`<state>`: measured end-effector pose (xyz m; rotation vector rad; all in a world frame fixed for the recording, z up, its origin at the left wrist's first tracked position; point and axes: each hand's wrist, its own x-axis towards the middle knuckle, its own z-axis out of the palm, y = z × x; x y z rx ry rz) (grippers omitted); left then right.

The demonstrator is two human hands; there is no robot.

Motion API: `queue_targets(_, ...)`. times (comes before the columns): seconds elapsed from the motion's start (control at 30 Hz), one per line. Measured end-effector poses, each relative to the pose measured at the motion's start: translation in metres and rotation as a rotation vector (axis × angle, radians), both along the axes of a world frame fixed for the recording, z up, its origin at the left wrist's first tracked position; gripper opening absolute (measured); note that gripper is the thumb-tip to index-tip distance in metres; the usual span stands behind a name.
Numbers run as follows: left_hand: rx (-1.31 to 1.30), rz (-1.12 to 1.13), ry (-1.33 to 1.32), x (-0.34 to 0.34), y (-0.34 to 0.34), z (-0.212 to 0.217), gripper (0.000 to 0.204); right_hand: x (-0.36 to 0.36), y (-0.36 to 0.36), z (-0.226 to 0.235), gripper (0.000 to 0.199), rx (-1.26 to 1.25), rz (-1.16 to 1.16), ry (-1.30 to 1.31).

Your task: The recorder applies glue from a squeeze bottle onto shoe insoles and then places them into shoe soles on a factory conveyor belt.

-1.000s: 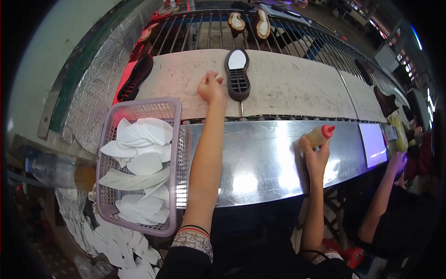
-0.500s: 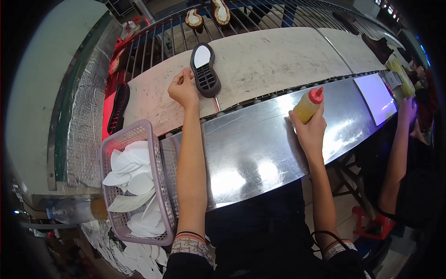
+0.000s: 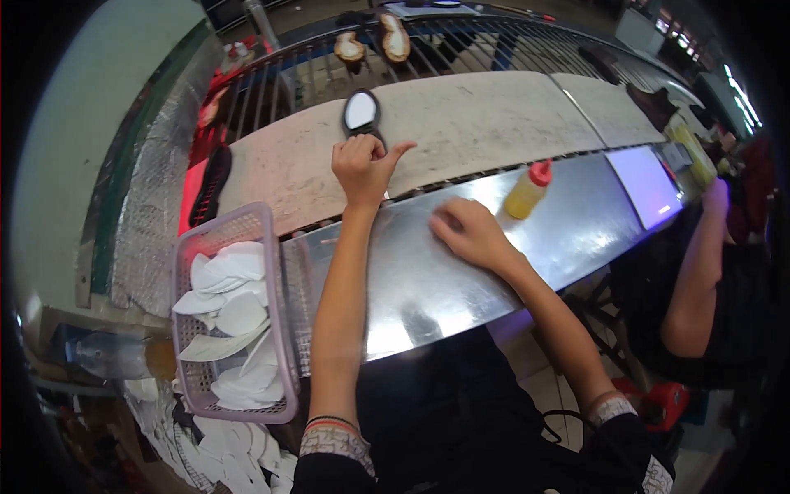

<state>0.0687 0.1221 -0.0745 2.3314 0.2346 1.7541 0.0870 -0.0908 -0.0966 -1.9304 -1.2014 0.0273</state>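
A dark shoe sole [image 3: 360, 126] with a white oval piece [image 3: 360, 109] at its far end lies on the pale belt. My left hand [image 3: 364, 171] is over its near part, thumb stretched out to the right and the other fingers bent. The hand hides most of the sole's ribbed hollow; whether it touches the sole cannot be seen. My right hand [image 3: 471, 233], slightly blurred, hovers over the metal table with fingers curled in and nothing visible in them. To its right a squeeze bottle [image 3: 525, 193] of yellow liquid with a red cap stands upright on the table.
A lilac basket [image 3: 284, 329] of white cut pieces [image 3: 243, 313] stands at the left. Another dark sole [image 3: 211, 185] lies behind it. Beyond the belt [image 3: 485, 107], two soles [image 3: 395, 39] sit on a bar rack. A white sheet [image 3: 643, 185] and a co-worker's arm [image 3: 699, 267] are at the right.
My right hand has let go of the squeeze bottle, now standing on the table, and moved left. My left hand has moved from beside the sole to over its near part. The view has shifted slightly.
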Motion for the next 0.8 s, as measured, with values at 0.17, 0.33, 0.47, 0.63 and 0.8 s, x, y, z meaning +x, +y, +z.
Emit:
queue_targets(0.17,0.260,-0.034,0.025,-0.016,-0.025,-0.008,0.047,0.025,0.038,0.001,0.027,0.361,-0.235,0.247)
queue_targets(0.33,0.476,0.143,-0.024,-0.013,-0.032,-0.015,0.076,0.030,0.028,-0.005,0.032,0.401,-0.380,0.302)
queue_targets(0.47,0.509,0.151,-0.110,-0.009,-0.024,-0.019,0.090,0.026,0.035,0.000,0.031,0.400,-0.306,0.407)
queue_targets(0.63,0.436,0.082,0.017,-0.010,-0.033,-0.025,0.083,0.030,0.051,-0.003,0.036,0.532,-0.073,0.783)
queue_targets(0.8,0.289,0.140,-0.005,-0.012,-0.025,-0.028,0.072,0.018,0.088,0.000,0.043,0.617,0.196,1.082)
